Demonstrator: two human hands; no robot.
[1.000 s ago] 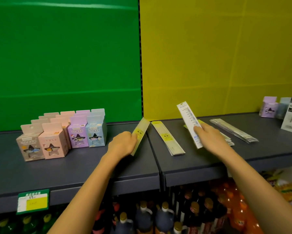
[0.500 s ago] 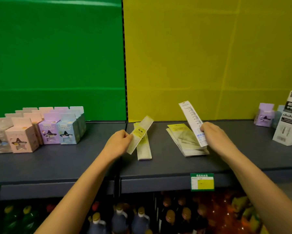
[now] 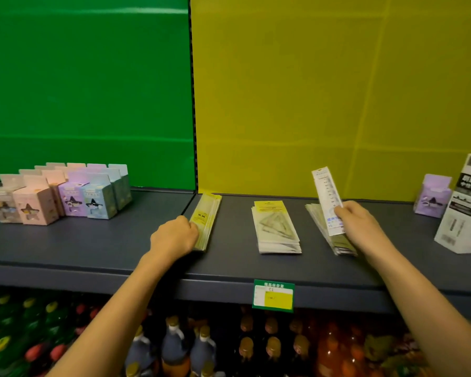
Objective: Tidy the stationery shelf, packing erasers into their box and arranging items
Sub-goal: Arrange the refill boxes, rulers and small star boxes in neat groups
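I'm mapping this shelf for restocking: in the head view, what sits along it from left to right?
Small pastel boxes → left hand on a stack of yellow-labelled ruler packs → stack of set-square packs → right hand holding a white ruler pack → lone purple box → white display box.

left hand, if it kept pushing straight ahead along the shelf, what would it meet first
The left hand already rests against the yellow-labelled ruler pack. Past that pack, the line looks free up to the back wall, though depth is hard to judge.
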